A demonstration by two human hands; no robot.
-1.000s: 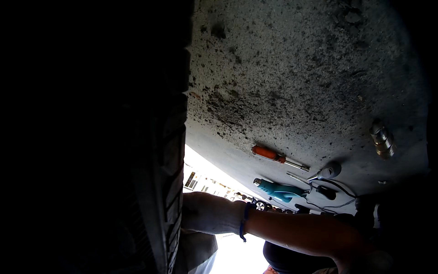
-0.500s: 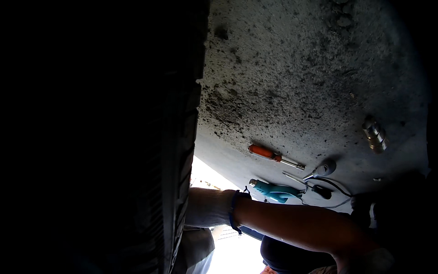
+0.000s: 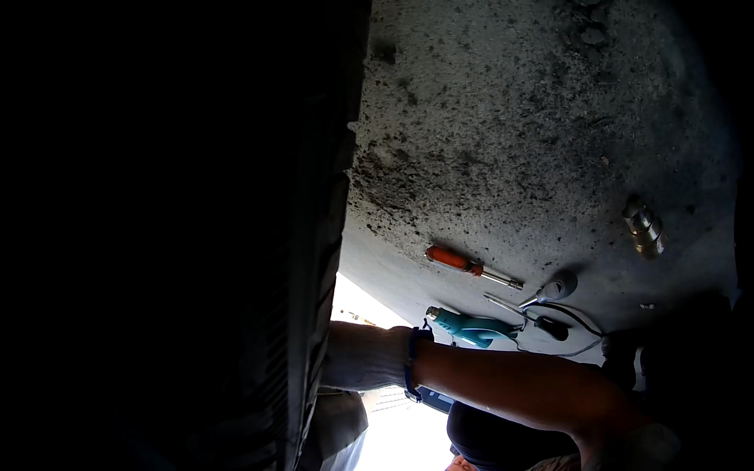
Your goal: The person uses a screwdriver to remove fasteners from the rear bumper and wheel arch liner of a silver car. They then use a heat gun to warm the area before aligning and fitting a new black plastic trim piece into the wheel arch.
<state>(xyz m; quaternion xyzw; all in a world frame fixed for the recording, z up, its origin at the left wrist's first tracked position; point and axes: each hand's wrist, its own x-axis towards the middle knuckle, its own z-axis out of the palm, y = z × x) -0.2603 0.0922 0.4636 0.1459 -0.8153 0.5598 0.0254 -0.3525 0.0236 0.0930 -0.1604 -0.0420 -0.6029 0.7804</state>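
Note:
An arm (image 3: 503, 385), seemingly my right, reaches in from the lower right with its elbow bent. A blue band (image 3: 412, 361) circles it beside a greyish glove cuff (image 3: 365, 355). Past the cuff, the hand goes behind the edge of a dark tyre (image 3: 314, 267), so its fingers and anything in them are hidden. Nowhere does my left hand show. Nearest to the forearm lies a teal heat gun (image 3: 475, 330) with a cord. Near it are an orange-handled nut driver (image 3: 455, 259), a grey-handled tool (image 3: 559, 286) and a screwdriver with a dark handle (image 3: 550, 326).
Deep shadow covers the left side around the tyre. On the stained concrete floor (image 3: 487, 118) lies a shiny metal cylinder (image 3: 646, 228), at the right. Below the forearm is a dark rounded shape (image 3: 479, 432) against bright light.
The wrist and its blue band have shifted slightly to the right, and the band sits differently. The tyre edge appears a little farther right. The tools lie nearly as before.

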